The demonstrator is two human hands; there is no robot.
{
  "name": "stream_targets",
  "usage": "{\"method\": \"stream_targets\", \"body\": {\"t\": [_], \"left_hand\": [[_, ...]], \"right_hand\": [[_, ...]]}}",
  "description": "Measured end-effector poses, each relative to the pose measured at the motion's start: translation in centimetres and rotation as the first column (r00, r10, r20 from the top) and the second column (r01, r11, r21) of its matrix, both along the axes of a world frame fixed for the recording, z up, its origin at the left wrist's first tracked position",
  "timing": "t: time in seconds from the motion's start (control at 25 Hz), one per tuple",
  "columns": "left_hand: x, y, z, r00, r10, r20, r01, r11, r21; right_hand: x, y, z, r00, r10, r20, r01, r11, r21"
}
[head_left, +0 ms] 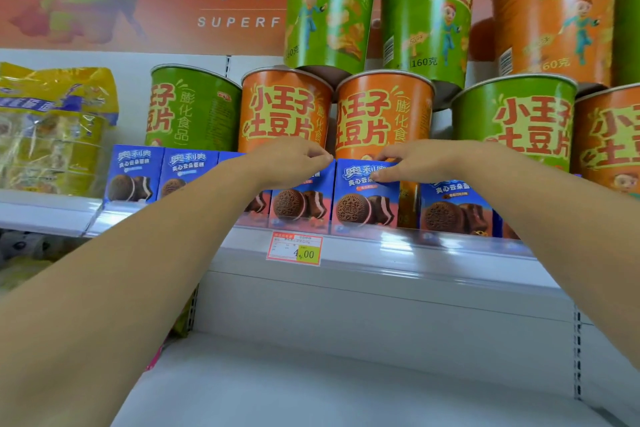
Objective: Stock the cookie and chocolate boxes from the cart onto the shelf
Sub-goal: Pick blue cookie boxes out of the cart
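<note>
Two blue cardboard cookie boxes (363, 204) stood on the white metal shelf (415, 253), your left hand (291, 159) gripping one, your right hand (405, 163) pinching the other. Pushed back hard, they could have toppled the orange and green paper tubs (284, 107) behind.

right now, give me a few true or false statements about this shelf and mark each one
1. The left hand and right hand each grip the top of a box on the shelf. True.
2. The tubs behind are all green. False: some are green, some orange.
3. The price tag reads 4.00. True.
4. The bags lie to the right of the boxes. False: they lie to the left of them.
</note>
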State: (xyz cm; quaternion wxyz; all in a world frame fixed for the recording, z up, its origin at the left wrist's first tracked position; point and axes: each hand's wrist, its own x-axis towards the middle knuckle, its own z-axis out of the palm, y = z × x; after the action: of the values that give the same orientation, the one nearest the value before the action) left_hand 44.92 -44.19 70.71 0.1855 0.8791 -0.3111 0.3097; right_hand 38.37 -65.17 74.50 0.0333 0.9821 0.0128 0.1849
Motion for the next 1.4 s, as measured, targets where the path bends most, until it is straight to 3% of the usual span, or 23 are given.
{"method": "stream_targets", "body": {"t": [0.12,0.2,0.32,0.44,0.6,0.88,1.0,1.12,1.4], "left_hand": [[0.1,0.5,0.2,0.999,-0.031,0.037,0.033,0.998,-0.05],[0.6,1.9,0.6,0.995,-0.003,0.098,0.019,0.988,-0.155],[0.8,3.8,0.3,0.989,0.049,0.137,-0.016,0.972,-0.235],[-0.4,1.1,-0.4,0.968,-0.092,0.233,0.114,0.99,-0.082],[-2.4,-4.0,-0.3,0.955,-0.223,0.198,0.223,0.975,0.019],[-2.6,-8.9,0.6,0.961,-0.262,0.086,0.25,0.959,0.131],[-2.1,-9.8,0.3,0.957,-0.266,0.111,0.25,0.958,0.139],[-1.9,-10.1,0.1,0.944,-0.271,0.189,0.256,0.961,0.101],[-1.4,-10.3,-0.2,0.939,-0.29,0.186,0.305,0.951,-0.053]], "right_hand": [[-2.1,-0.9,0.6,0.987,0.054,0.155,-0.067,0.995,0.079],[-4.1,-3.8,1.7,0.949,-0.053,0.31,0.017,0.993,0.121],[-6.4,-8.4,2.2,0.918,-0.348,0.191,0.335,0.937,0.1],[-7.4,-10.3,0.6,0.903,-0.425,0.064,0.406,0.892,0.198],[-6.9,-9.8,-0.9,0.938,-0.339,0.071,0.321,0.928,0.188],[-6.3,-10.0,-1.3,0.962,-0.241,0.127,0.206,0.949,0.237],[-6.4,-10.2,-1.3,0.969,-0.211,0.128,0.173,0.95,0.261],[-6.2,-10.2,-1.4,0.977,-0.191,0.096,0.166,0.961,0.22],[-5.3,-10.7,-2.0,0.981,-0.106,0.164,0.079,0.983,0.164]]}}
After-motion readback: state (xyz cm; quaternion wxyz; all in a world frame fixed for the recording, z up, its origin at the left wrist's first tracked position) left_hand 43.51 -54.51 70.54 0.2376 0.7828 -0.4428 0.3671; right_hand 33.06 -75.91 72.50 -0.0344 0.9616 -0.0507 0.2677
